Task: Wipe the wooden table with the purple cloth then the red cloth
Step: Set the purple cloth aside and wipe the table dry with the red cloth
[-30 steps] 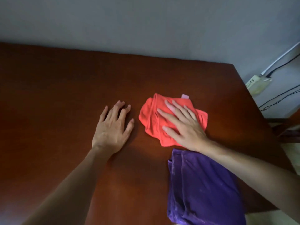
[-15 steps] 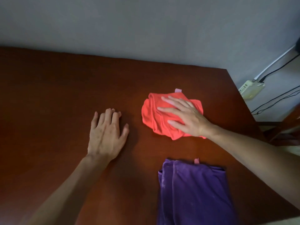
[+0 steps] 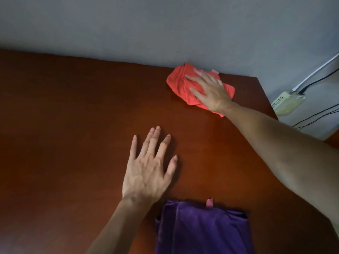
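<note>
fingers [image 3: 197,77] of right hand [image 3: 211,92] spread apart and flat, pressing red cloth [image 3: 178,82] onto wooden table [image 3: 73,116]; nothing pinched. cloth sits at 1 o'clock of view, near table's far edge, close to the right corner. bunched, not folded neat; small pale tag shows at its far edge. flat palm likely chosen to load the whole pad, so it drags as one piece.

left hand [image 3: 148,171] at centre, toward 6 o'clock, fingers straight and slightly splayed, palm down on bare wood. holds nothing. judged a brace, since the right arm is reaching far.

purple cloth [image 3: 201,228] at 6 o'clock, near edge, folded, untouched by either hand, well apart from red one. pink tag at its far edge. judgement: purple pass done, red pass in hand.

off table at 3 o'clock: power strip [image 3: 288,103] and cables [image 3: 319,114] against wall.
</note>
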